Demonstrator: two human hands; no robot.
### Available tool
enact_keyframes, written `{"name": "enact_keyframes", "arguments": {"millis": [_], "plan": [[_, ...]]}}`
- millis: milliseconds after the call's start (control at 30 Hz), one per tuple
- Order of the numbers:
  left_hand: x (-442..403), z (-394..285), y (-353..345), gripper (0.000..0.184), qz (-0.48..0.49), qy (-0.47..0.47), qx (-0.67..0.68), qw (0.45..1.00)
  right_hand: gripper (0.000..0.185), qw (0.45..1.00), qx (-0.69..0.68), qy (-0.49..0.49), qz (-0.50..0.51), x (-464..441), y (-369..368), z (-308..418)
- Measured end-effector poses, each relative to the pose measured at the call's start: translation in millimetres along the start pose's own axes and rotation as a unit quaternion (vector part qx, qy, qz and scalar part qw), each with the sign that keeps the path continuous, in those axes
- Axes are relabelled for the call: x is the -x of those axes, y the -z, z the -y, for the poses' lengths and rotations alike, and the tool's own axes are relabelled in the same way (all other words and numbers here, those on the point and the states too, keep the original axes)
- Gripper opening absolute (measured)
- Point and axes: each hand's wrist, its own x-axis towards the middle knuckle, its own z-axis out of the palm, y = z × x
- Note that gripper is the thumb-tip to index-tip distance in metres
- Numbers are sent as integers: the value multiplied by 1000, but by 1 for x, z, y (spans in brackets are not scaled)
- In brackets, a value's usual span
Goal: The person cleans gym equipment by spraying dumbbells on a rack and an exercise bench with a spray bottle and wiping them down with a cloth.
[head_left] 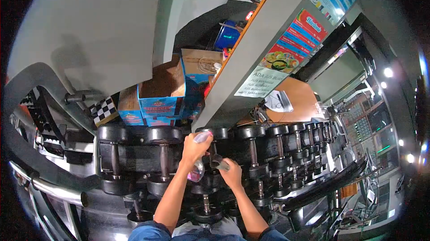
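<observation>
My left hand (195, 148) is wrapped round a clear spray bottle with a pale head; its see-through lower body (195, 172) shows pink below my wrist. To its right, my right hand (231, 174) is closed on a small greyish cloth (219, 162), partly covered by the fingers. Both hands are over a black dumbbell (218, 132) on the rack, and its handle is mostly hidden behind them. The cloth is close to that handle, but whether they touch I cannot tell.
Black dumbbells (164, 134) line the rack in two rows on both sides. Blue cardboard boxes (162, 106) stand behind it. A grey counter (251, 59) with menu posters (301, 35) slants across the back. A metal rail (58, 190) lies at left.
</observation>
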Motion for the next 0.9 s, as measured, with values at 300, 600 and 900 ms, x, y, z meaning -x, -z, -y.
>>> {"name": "enact_keyframes", "arguments": {"millis": [300,600,900], "plan": [[-30,23,14,29,114,36,132,984,37,979,-176,-37,-98,-9,6,-13],[-33,24,31,23,147,26,216,965,40,985,-28,83,-149,-92,-7,41],[-32,38,37,20,201,25,270,941,41,979,20,147,-137,-97,-10,51]]}}
